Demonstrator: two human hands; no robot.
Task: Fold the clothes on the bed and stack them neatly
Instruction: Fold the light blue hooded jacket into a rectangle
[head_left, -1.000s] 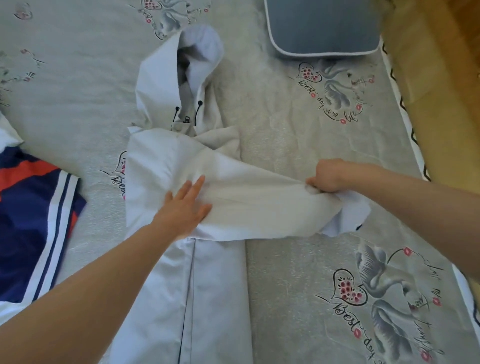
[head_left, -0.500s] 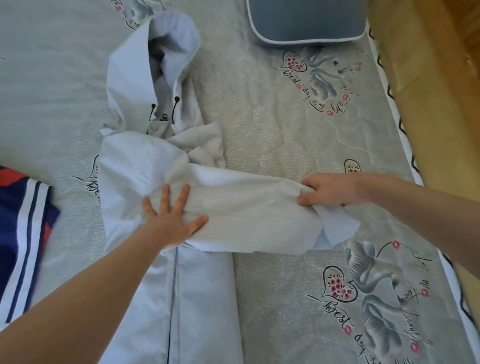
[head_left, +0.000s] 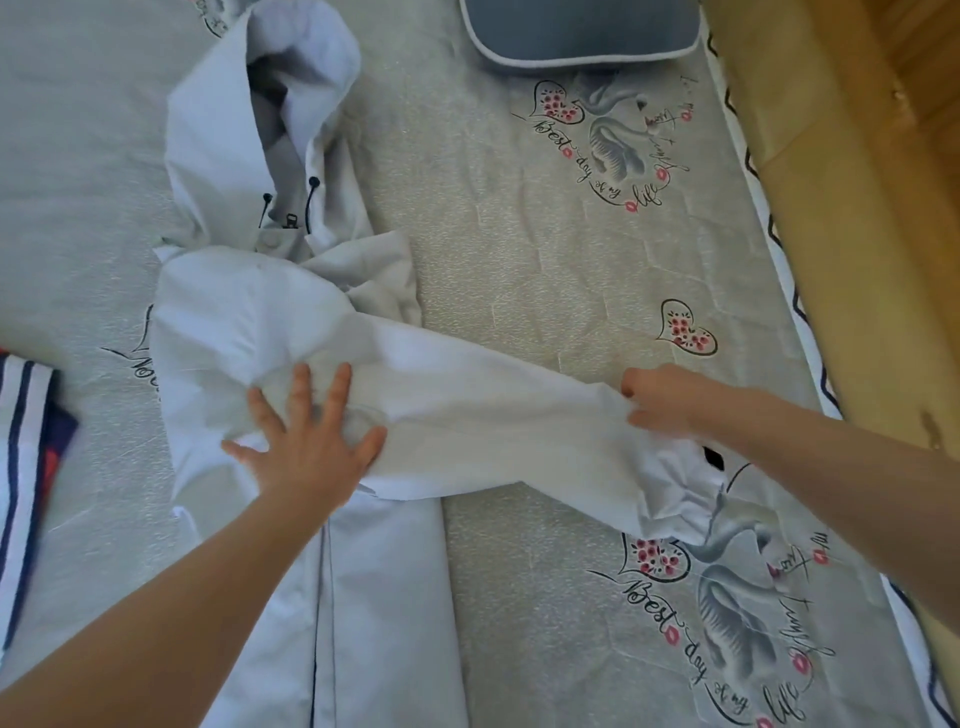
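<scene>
A pale grey-white hooded jacket (head_left: 249, 322) lies on the bed, hood toward the far side, zip running toward me. Its right sleeve (head_left: 498, 431) stretches across the mattress to the right. My left hand (head_left: 306, 441) presses flat with spread fingers on the jacket where the sleeve meets the body. My right hand (head_left: 665, 400) grips the sleeve near its cuff, fingers curled round the cloth. The cuff (head_left: 680, 499) bunches just below that hand.
A navy, red and white striped garment (head_left: 26, 441) lies at the left edge. A grey-blue pillow (head_left: 582, 31) sits at the top. The printed grey mattress cover (head_left: 571, 260) ends at a wooden bed frame (head_left: 857, 208) on the right.
My right hand has drawn the sleeve further out to the right and slightly down. The left hand has spread its fingers and stayed on the jacket's shoulder area. The view shifted a little.
</scene>
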